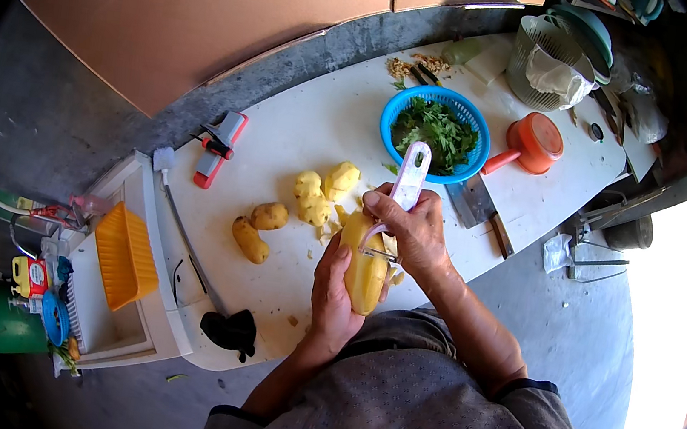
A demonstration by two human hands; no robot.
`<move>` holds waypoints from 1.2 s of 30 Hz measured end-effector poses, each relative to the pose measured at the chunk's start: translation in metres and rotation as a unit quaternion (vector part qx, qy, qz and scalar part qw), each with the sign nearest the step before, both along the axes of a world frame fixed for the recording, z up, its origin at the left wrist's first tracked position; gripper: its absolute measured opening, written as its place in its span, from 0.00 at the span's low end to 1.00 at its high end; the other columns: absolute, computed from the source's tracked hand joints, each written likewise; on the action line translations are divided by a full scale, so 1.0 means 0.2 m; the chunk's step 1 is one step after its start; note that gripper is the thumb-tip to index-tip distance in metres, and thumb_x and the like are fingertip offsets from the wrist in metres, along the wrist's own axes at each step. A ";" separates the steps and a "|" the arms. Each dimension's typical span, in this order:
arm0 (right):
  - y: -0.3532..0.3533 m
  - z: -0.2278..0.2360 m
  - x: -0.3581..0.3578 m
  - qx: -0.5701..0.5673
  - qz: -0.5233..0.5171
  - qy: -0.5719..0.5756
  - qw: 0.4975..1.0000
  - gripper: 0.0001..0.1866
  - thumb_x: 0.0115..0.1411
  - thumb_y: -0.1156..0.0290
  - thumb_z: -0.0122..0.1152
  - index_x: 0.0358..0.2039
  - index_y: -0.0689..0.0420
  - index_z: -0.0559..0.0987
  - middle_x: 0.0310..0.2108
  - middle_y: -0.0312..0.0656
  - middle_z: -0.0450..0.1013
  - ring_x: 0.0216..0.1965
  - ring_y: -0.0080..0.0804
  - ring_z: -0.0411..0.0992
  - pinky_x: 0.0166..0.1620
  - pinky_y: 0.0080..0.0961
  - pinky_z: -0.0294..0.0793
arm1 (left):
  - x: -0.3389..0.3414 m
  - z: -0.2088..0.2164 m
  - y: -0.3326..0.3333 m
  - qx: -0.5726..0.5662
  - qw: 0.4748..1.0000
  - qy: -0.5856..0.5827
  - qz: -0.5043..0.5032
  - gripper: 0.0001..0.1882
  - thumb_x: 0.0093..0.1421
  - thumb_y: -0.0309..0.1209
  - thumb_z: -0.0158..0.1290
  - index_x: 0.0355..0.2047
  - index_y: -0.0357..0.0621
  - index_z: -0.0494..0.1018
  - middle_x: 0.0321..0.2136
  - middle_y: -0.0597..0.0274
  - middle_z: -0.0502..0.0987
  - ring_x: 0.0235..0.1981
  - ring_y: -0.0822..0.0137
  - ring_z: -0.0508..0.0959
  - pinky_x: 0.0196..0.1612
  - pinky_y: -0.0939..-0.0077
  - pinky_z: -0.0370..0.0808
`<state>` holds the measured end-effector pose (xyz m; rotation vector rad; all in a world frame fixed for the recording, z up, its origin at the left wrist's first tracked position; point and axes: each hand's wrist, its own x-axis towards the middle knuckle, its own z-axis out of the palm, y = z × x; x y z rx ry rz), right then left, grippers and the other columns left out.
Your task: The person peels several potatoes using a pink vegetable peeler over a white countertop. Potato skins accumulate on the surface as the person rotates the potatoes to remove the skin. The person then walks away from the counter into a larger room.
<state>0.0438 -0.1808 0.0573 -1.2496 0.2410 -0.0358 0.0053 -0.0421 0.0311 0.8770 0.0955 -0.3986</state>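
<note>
My left hand [335, 295] is closed round a long potato [364, 277], partly peeled, held over the table's near edge. In my right hand [420, 234] is a peeler with a pale handle [411, 174]; its blade lies across the potato's side. Beyond my left hand, two peeled potatoes [341, 182] lie on the white table, with potato peels [330, 228] beside them. Two unpeeled potatoes [251, 240] rest farther left.
A blue basket [386, 134] of green leaves, a cleaver [474, 201] and an orange-red dipper [538, 142] are at the right. A sink [167, 326] with a yellow basket [126, 256] adjoins the left. A black cloth [230, 332] hangs at the near edge.
</note>
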 end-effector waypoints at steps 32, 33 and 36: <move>-0.07 -0.02 0.34 0.171 0.109 0.077 0.976 0.10 0.59 0.70 0.68 0.27 0.61 0.78 0.19 0.40 0.75 0.16 0.27 0.75 0.19 0.22 0.73 | 0.07 -0.05 0.02 0.046 0.995 -0.083 -0.031 0.45 0.63 0.58 0.50 0.67 0.34 0.57 0.33 0.52 0.75 0.24 0.66 0.76 0.18 0.77 0.72; -0.08 -0.02 0.34 0.171 0.094 0.067 0.978 0.10 0.60 0.69 0.67 0.27 0.61 0.77 0.19 0.40 0.75 0.16 0.27 0.74 0.20 0.22 0.73 | 0.07 -0.04 0.01 0.043 0.995 -0.083 -0.033 0.46 0.63 0.58 0.50 0.69 0.34 0.56 0.33 0.52 0.75 0.24 0.66 0.76 0.18 0.76 0.73; -0.14 -0.06 0.36 0.166 0.056 0.073 0.982 0.10 0.61 0.68 0.66 0.27 0.60 0.78 0.20 0.41 0.76 0.18 0.27 0.73 0.23 0.22 0.73 | 0.07 -0.03 0.02 0.031 0.996 -0.076 -0.044 0.49 0.62 0.58 0.51 0.71 0.35 0.53 0.34 0.51 0.75 0.24 0.65 0.76 0.19 0.76 0.73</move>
